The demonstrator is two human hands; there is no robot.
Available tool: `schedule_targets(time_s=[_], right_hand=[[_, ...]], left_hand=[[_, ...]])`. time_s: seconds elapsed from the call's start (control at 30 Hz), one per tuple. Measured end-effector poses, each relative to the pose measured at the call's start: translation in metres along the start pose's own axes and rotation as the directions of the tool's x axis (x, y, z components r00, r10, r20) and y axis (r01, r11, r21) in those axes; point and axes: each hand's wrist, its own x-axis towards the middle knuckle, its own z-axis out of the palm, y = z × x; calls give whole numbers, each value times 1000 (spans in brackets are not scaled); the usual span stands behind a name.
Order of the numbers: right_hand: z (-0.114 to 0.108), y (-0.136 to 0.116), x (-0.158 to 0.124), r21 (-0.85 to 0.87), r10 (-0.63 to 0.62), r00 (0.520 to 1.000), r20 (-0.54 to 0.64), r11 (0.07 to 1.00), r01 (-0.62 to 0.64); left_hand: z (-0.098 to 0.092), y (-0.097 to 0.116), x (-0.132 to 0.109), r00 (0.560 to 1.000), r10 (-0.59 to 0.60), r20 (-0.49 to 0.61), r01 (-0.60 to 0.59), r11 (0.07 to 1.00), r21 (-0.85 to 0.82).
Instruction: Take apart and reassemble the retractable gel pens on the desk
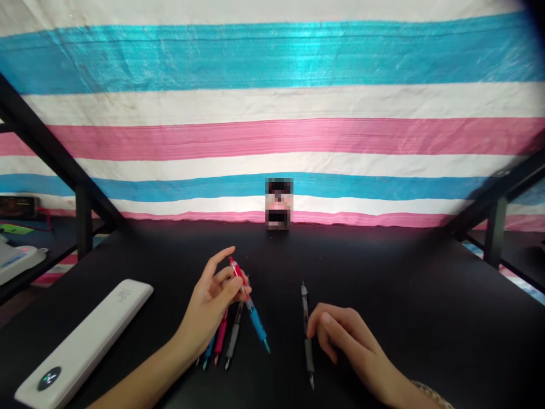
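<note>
A pen with a red upper part and a blue grip (256,322) is pinched between the thumb and fingers of my left hand (217,289), its tip slanting down to the right. Under and below that hand lie several pens, among them a blue one (208,353), a pink one (220,339) and a grey-gripped one (233,341); their upper ends are partly hidden. My right hand (344,335) rests on the table with curled fingers touching the side of another grey-gripped pen (309,352), which lies nearly upright in view.
A long white device with a round dark display (91,335) lies at the left of the black table (404,284). A small pixelated object (279,203) stands at the back edge, before a striped sheet (272,136). Black frame bars flank both sides.
</note>
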Motion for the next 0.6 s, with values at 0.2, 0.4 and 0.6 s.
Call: schedule_targets(time_s=[0.2,0.4,0.6], right_hand=[[0,-3,2,-35,-7,1000,6,999,7],[1,-4,3,-58,-4,1000,12,998,5],[0,-3,2,-66,2,1000,12,998,-1]], left_hand=[[0,1,0,999,-14,32,13,999,43],[-1,-2,4,1000,-9,-3,9,997,73],[-2,-3,5,1000,4,-5,-4,997,72]])
